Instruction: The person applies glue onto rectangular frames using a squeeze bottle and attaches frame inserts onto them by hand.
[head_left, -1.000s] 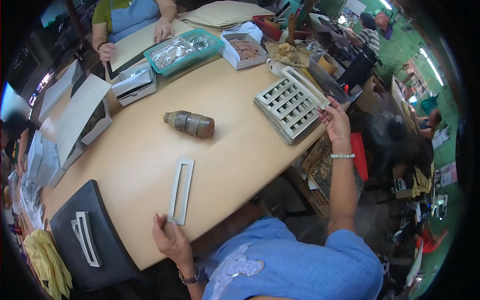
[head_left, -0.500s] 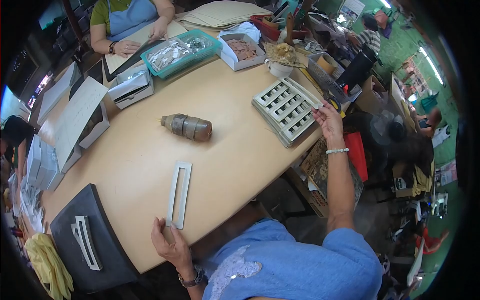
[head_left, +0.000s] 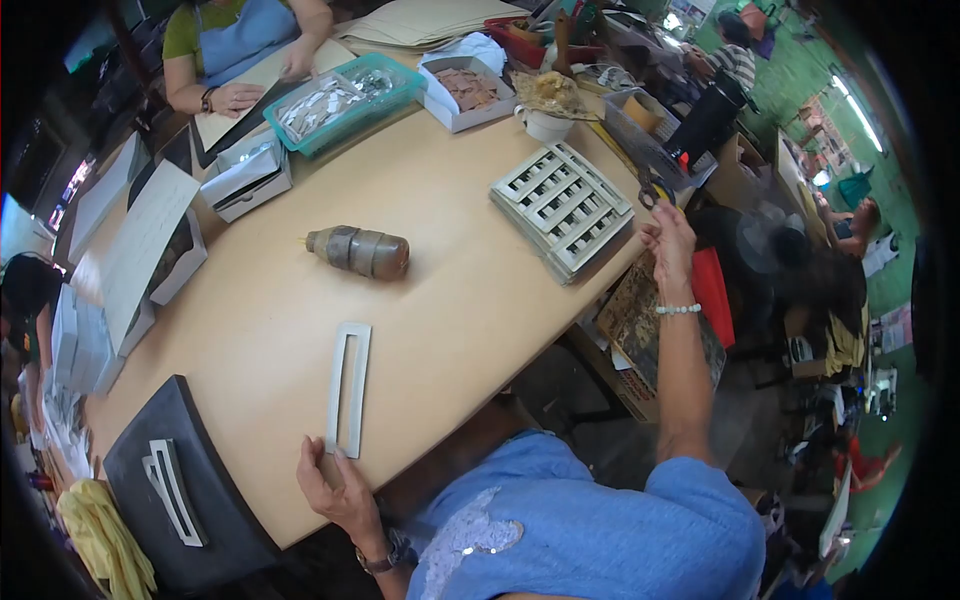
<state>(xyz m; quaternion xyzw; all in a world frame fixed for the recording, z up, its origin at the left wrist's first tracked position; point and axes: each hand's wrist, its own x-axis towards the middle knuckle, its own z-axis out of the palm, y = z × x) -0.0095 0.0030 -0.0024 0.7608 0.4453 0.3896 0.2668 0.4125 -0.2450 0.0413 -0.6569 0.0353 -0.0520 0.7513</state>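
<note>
A pale rectangular frame with a long slot lies on the table. My left hand rests at its lower end, thumb and forefinger spread apart, the thumb touching or nearly touching it. To the right sits a stack of similar slotted frames, with strips laid across one another in a grid on top. Just off the stack's right edge is my right hand, fingers curled together; whatever is in them, if anything, is hidden. A brown bottle wrapped in dark bands lies on its side between the hands.
Across the table, a person's hands rest on a board. Nearby stand a teal basket of small pieces, a box of brown pieces and a white pot. Scissors lie beyond my right hand. A black chair bears two slotted pieces.
My right hand has drawn away from the stack's right edge, and its fingers have curled in. The left hand stays by the slotted frame. The whole view has shifted slightly.
</note>
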